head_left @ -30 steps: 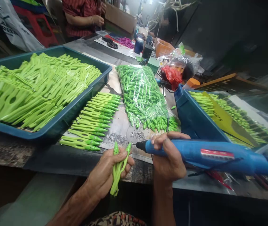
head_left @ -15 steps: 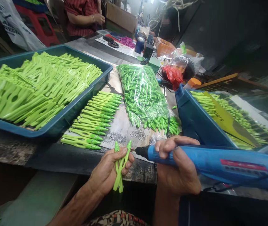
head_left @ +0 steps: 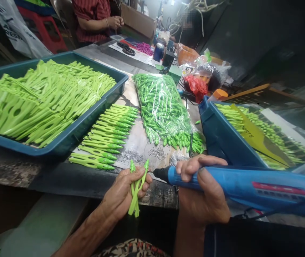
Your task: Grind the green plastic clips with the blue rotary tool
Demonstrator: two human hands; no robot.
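Observation:
My left hand (head_left: 121, 194) is closed round a lime-green plastic tong-shaped piece (head_left: 137, 189) whose two tips point up, held just in front of the table edge. My right hand (head_left: 204, 194) grips a blue electric screwdriver (head_left: 245, 187); its black nose sits just right of the green piece's right tip. A row of assembled green pieces (head_left: 105, 137) lies on the table ahead of my left hand. Small metal screws (head_left: 156, 152) are scattered on the paper near the tool tip.
A teal tray (head_left: 69, 137) heaped with green parts stands at the left. A clear bag of small green parts (head_left: 164, 110) lies in the middle. A blue bin (head_left: 222, 137) with finished pieces and a yellow card is at the right. Another person in a red shirt (head_left: 93, 16) works at the far end.
The screwdriver tip and my right hand have shifted slightly, staying beside the green piece's right tip. My left hand has turned the piece a little more upright.

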